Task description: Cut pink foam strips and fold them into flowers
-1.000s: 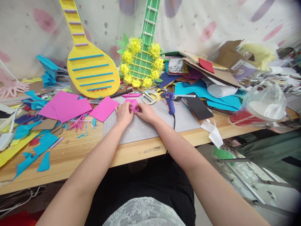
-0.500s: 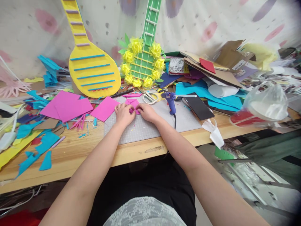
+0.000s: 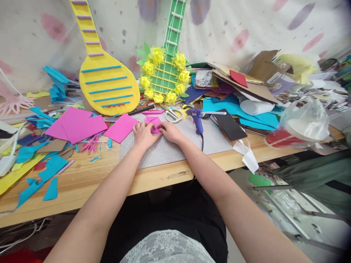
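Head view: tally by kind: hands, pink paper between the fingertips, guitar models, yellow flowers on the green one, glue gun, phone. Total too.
Hands: 2 (left hand, right hand)
Pink paper between fingertips: 1
Guitar models: 2
Yellow flowers: 9 visible
Glue gun: 1
Phone: 1
Total: 16

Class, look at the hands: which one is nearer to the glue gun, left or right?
Right. The right hand is just left of the glue gun in the picture; the left hand is farther left, beyond the right one.
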### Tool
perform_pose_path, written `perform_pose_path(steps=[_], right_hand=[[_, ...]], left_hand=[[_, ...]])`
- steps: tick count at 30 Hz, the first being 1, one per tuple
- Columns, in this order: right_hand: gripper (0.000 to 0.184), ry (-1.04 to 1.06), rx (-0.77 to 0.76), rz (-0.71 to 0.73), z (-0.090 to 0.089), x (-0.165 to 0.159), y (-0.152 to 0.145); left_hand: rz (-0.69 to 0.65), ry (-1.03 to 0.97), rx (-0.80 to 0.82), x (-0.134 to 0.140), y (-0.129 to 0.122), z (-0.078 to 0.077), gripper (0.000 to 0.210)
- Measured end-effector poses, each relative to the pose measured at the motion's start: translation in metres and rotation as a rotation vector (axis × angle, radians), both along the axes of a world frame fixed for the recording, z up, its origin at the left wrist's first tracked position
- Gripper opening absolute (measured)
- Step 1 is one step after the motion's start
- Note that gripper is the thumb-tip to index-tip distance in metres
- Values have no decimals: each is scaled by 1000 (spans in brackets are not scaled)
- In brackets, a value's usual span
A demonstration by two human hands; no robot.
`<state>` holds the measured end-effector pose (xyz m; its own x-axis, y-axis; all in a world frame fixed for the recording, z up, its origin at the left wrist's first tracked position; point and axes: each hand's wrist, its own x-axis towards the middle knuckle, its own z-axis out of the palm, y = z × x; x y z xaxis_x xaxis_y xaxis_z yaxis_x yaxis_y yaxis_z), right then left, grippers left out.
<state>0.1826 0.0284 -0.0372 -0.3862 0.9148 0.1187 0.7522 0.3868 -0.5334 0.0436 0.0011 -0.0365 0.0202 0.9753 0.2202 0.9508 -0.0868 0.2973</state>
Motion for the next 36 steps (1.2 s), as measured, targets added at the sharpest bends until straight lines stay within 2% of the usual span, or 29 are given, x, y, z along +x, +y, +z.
perform_pose_path(steps=[4,7,10,18,28,33,36], right_hand=[[19,16,5,-8,0,0,-2],[19,25,28,-17,-2,-1,-2],[18,21,48,-10,-4,-1,-2],[20,1,74,-11,-3,-1,-5],[19,26,75,-8,-6,0,-4],[19,59,92,0,-6,2,-4],[23,108,158,0,-3,4,-7]], left_hand=[[-29,-10,-3,-4,0,1,43],[-62,-13,-23,-7,1,2,36],[-49,-16,-38,-8,1,3,27],[-25,-47,-16,-9,5,-2,21],[-13,-119,-20,-12,8,-1,35],[-166,-284,32,-29,7,4,42],[-224,-259,32,-41,6,7,46]])
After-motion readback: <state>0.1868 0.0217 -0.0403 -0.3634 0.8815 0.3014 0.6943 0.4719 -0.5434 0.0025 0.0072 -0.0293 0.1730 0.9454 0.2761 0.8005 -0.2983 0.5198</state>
